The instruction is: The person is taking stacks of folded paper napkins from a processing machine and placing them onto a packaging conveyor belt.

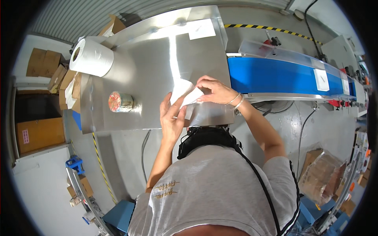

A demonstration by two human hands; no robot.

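Observation:
Both hands hold a folded white sheet point(191, 97), which looks like paper or tissue, over the near right part of a steel table point(149, 59). My left hand point(172, 115) grips its left side between thumb and fingers. At its right edge, my right hand point(214, 91) pinches a fold between thumb and fingertips. Part of the sheet stands up as a pale flap behind my left fingers. To the left lies a short round thing point(120, 102) with a red-speckled end and a shiny wrapped side. Farther back on the left is a big white roll point(92, 58).
A white paper point(202, 29) lies at the table's far right corner, inside a raised steel edge. Right of the table runs a blue conveyor belt point(271, 74) with a clear side guard point(291, 55). Cardboard boxes point(43, 63) stand at the left.

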